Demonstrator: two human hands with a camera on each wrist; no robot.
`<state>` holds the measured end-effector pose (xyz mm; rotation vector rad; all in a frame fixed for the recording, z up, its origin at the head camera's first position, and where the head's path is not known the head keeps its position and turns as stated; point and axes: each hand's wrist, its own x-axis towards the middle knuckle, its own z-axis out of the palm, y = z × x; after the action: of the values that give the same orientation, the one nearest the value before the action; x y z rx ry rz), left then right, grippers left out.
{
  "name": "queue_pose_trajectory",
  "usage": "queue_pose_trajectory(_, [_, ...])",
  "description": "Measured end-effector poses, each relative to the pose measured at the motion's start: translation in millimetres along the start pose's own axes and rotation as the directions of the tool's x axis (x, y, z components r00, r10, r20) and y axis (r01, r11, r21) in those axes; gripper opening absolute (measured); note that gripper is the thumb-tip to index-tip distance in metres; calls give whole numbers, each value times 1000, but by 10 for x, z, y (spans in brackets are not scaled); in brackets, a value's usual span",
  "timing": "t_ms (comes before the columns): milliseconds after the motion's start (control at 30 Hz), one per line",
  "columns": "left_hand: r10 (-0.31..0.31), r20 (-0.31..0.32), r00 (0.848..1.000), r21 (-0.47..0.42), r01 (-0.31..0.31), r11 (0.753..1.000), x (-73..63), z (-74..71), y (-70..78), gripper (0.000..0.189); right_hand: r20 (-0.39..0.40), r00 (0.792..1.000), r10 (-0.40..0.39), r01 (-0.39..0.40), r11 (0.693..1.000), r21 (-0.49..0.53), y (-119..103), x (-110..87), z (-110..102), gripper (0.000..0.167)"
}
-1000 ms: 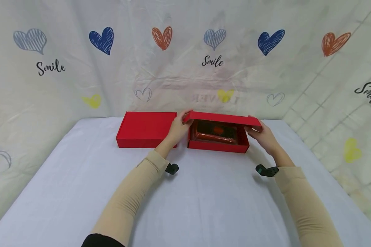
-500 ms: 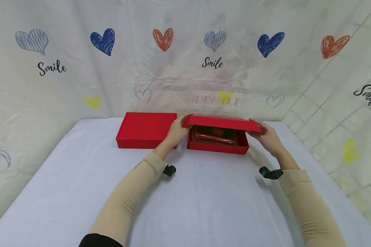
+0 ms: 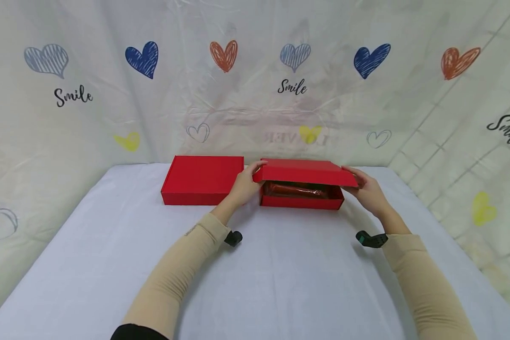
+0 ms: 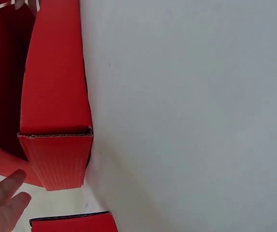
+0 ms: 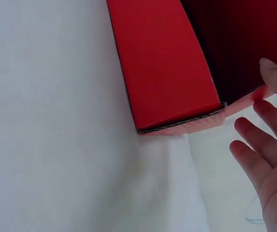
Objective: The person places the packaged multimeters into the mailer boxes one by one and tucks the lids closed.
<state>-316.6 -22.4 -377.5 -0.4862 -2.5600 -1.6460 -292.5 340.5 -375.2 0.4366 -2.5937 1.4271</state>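
A red cardboard box (image 3: 301,202) stands at the back of the table, its hinged lid (image 3: 306,171) tilted partly down over the front wall. Through the gap shows a reddish-brown packet in clear wrap (image 3: 297,190), its upper part hidden by the lid. My left hand (image 3: 245,183) holds the lid's left side, fingers at its top and outer face. At the right end my right hand (image 3: 369,191) pinches the lid's side flap; the right wrist view has the thumb inside and the other fingers (image 5: 259,140) outside.
Left of this box sits a second red box (image 3: 201,174), closed, close to my left wrist. White cloth (image 3: 276,274) covers the table. Behind it hangs a white backdrop (image 3: 255,104) printed with hearts and words.
Both hands have brought the lid lower and forward. The packet's dark top with its orange spot, visible earlier, is now covered; the lid's upper face shows more.
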Motion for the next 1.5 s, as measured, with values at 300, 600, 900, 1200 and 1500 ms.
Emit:
queue_pose_trajectory(300, [-7,34,999,-18,7,1000,-45,14,-49,60,-18,999,-26,22,982,-186,54,-20,15,62])
queue_pose_trajectory(600, [-52,111,992,91,42,995,-94,-13,-35,75,116,992,57,-38,986,-165,27,-117,-69,77])
queue_pose_trajectory(900, [-48,176,983,191,13,981,-121,-68,-41,86,238,967,88,-46,984,-175,-35,-180,-159,91])
queue_pose_trajectory(1200, [7,265,964,305,-91,948,-123,-69,44,92,239,966,101,-52,978,-203,-74,-172,-108,86])
queue_pose_trajectory(1500, [25,340,940,467,-192,863,-146,-54,42,94,296,954,51,21,972,-235,-20,-135,-44,90])
